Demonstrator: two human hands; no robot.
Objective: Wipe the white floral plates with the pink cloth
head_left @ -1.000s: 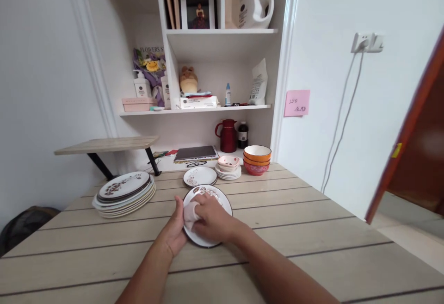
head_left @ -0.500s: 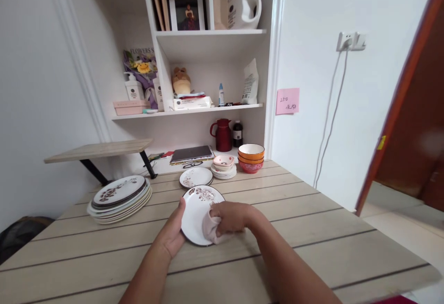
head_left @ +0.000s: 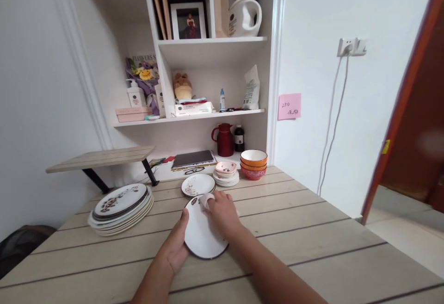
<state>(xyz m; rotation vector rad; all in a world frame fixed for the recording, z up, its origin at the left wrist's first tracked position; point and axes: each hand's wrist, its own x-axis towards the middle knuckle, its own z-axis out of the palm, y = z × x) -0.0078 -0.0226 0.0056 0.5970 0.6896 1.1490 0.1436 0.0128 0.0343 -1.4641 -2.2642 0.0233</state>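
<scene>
Near the middle of the table (head_left: 347,239), a way in from the far edge, holding a white plate (head_left: 204,235) w/ left hand (head_left: 176,246). Pinching its left rim, w/ thumb on top; can't see the other fingers, prob tucked under. Can't tell if touching the table w/ the plate. Pressing a pale cloth (head_left: 206,201) on the far part of the plate w/ right hand (head_left: 224,214), fingers bunched close tog. and curled over the cloth; can't see all the tips. Can see a brown flower (head_left: 194,201) beside the cloth.

Prob at the wiping step, w/ just one plate in hand. For the next move, prob need to hold the left thumb firm and rub round to the bits not under the cloth, esp. the right rim. Must mind the small plates (head_left: 194,183) just past it, nearer the far edge: could bump them. Can also see a big plate stack (head_left: 120,209) by the left edge, + little dishes (head_left: 226,173) and bowls (head_left: 254,167) near the far right corner.
</scene>
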